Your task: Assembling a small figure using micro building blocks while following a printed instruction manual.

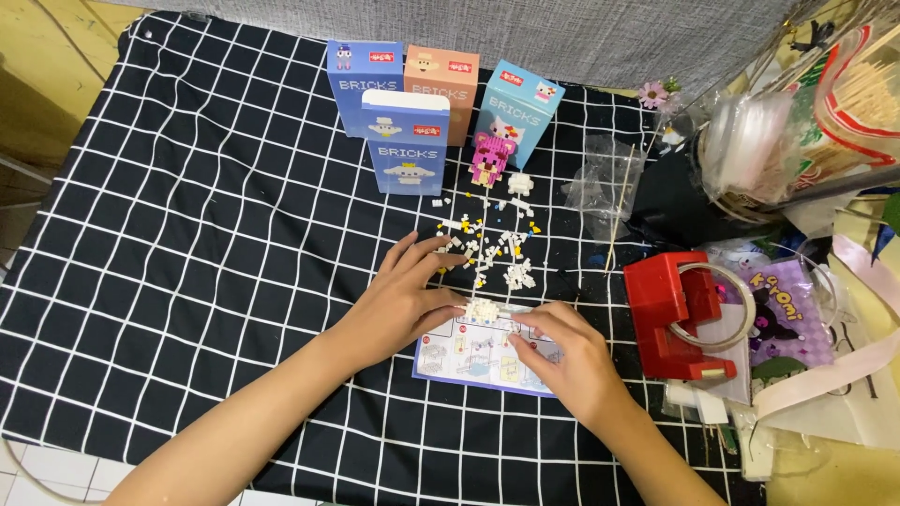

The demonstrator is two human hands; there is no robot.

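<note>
Bricks, small and white, are already joined into a little white block [481, 310] that sits at the top edge of the instruction sheet [469, 361], between my two hands. From my view down at them, the fingertips of my left hand [405, 302] close narrowly on its left side, thumb low and index finger above, so it looks braced against sliding on the cloth. My right hand [562, 349] lies curled over the sheet's right part, fingers bent toward the block; I cannot tell whether they pinch a loose piece or only press the paper flat.

Just beyond the fingers, the loose white and yellow pieces [492, 245] lie scattered within easy reach, probably so each can be picked without hunting. Behind them stands a finished pink figure [491, 157] beside four upright boxes [405, 141], lined along the far edge, out of the way. The black checked cloth [187, 234] makes pale pieces stand out. To the right sit a red tape dispenser [677, 314], an empty clear bag [607, 183] and a crowd of packets, near but apart from the work.
</note>
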